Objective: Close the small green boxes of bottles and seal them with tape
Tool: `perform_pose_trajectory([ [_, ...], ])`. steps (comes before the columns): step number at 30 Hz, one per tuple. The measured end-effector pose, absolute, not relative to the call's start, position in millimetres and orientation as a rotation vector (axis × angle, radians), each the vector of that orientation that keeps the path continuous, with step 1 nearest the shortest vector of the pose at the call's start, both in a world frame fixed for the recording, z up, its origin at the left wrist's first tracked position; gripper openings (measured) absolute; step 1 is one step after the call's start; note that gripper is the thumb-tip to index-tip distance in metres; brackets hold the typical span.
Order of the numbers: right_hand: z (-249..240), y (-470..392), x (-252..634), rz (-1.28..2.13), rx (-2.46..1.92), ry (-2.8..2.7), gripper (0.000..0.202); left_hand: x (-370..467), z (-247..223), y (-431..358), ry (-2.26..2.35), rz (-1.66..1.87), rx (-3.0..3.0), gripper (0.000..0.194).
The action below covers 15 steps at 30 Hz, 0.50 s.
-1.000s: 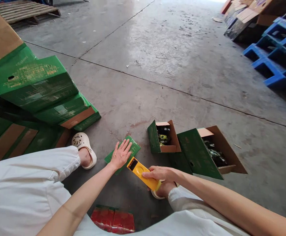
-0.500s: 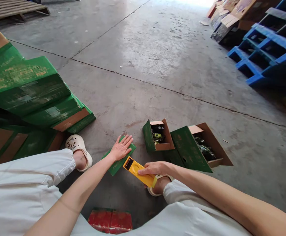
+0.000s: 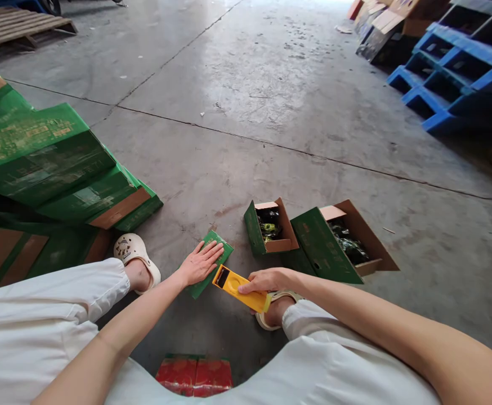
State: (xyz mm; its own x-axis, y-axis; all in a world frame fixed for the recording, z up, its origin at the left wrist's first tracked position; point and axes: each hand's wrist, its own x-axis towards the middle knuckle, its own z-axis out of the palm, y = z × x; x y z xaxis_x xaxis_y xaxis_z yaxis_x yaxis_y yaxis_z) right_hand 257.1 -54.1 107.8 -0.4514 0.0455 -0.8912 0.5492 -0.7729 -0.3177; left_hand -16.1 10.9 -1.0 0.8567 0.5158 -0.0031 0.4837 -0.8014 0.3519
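Note:
My left hand (image 3: 201,262) lies palm down on a green carton (image 3: 222,253), fingers stretched out across its top. In my right hand (image 3: 267,281) is a yellow tape dispenser (image 3: 234,284) with a dark end, gripped with the thumb on top. The dark end points at the carton's near right edge; whether it touches cannot be made out. Right of the carton stand a small open green box (image 3: 254,228) and a larger open green box (image 3: 328,247), both with dark, shiny wrapped items inside.
Stacked green cartons (image 3: 47,163) rise on the left. Red boxes (image 3: 193,376) sit on the floor between my legs. My feet in cream clogs (image 3: 134,253) flank the work. Blue pallets (image 3: 452,79) stand far right, and a wooden pallet (image 3: 18,25) lies far left.
The view has shifted slightly. My left hand remains flat on the green carton, and my right hand still grips the tape dispenser beside it, with little change in position.

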Motion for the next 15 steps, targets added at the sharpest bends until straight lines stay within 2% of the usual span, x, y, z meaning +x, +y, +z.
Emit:
perform_pose_trajectory([
  [4, 108.2, -54.2, 257.0, -2.27, 1.437, 0.859, 0.055, 26.4, 0.1, 30.8, 0.815, 0.21, 2.674, 0.046],
  [7, 106.3, -52.1, 258.1, -2.249, 1.412, 0.855, 0.056, 53.2, 2.3, 46.6, 0.858, 0.142, 2.637, 0.036],
  [12, 105.7, -45.6, 259.5, -2.066, 1.438, 1.017, 0.054, 89.2, 5.2, 71.7, 0.944, -0.218, 2.556, 0.053],
  [15, 106.0, -44.9, 260.4, -2.055, 1.422, 1.039, 0.056, 86.5, 5.3, 71.7, 0.96, -0.176, 2.555, 0.047],
])
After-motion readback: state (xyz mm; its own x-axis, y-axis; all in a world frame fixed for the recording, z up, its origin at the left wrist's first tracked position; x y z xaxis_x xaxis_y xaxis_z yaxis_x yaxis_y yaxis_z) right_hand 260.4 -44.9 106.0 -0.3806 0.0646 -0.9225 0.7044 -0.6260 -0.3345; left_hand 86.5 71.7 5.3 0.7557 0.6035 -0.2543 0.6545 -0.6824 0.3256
